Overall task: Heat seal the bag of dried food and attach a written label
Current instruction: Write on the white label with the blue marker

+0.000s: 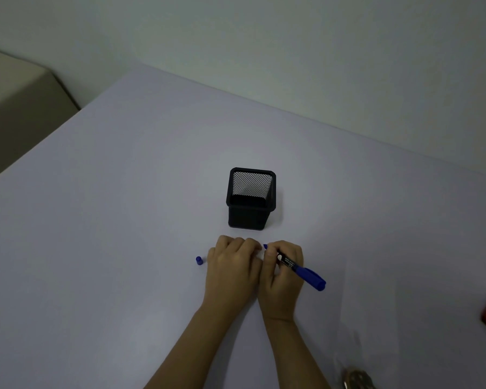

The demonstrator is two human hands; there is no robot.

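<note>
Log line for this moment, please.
step: writing label | right hand: holds blue marker | left hand: steadying label | cap: off, on table

Pen holder (250,199) behind hands, cap (199,260) left.

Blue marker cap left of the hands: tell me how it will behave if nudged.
The blue marker cap looks small and round, so it would probably roll or skitter across the smooth table. It seems light, likely plastic, and stiff. Nothing beside it would stop it.
</note>
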